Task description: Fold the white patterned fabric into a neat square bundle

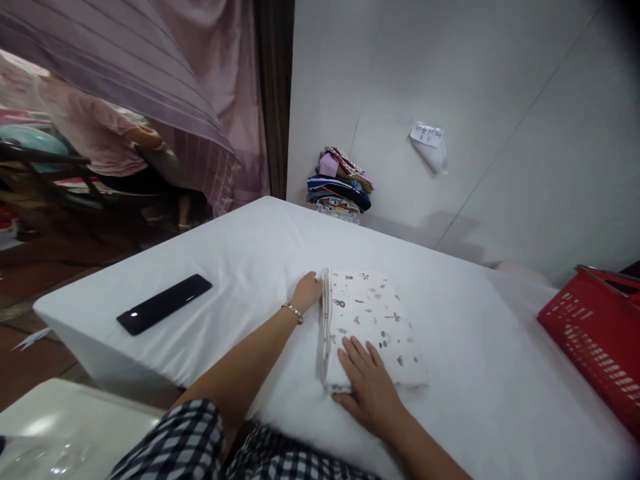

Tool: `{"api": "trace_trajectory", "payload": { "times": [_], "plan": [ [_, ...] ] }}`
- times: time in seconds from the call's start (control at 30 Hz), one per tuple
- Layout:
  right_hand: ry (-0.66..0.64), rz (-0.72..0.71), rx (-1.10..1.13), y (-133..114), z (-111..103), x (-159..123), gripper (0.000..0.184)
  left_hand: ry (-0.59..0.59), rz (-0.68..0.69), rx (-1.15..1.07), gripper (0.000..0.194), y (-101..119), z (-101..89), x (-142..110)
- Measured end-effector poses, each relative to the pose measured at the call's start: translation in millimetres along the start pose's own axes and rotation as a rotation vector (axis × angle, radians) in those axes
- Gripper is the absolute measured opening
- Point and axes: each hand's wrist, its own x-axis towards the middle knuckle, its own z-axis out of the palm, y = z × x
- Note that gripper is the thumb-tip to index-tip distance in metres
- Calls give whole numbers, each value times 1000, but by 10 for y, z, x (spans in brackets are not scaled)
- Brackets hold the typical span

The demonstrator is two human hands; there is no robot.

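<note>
A folded white cloth with small printed patterns [373,317] lies on the white-covered table [240,253]. My right hand [367,387] rests flat on the cloth's near corner, fingers stretched out and slightly apart. My left hand [307,291] touches the cloth's far left edge; its fingers curl against the fold and are partly hidden. A bracelet sits on my left wrist.
A black phone [164,303] lies on the table to the left. A red plastic basket [597,333] stands at the right edge. A stack of folded coloured clothes [340,183] sits at the far end by the wall. Another person sits beyond a curtain at the far left.
</note>
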Motion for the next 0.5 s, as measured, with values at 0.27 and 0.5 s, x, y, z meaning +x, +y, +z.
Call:
{"api": "trace_trajectory", "payload": {
  "times": [0.27, 0.5],
  "plan": [
    [-45, -10, 48, -22, -123, -51, 73, -112, -75, -221, 38, -10, 59, 275],
    [219, 126, 196, 319, -429, 517, 37, -311, -133, -521, 23, -22, 14, 372]
  ]
}}
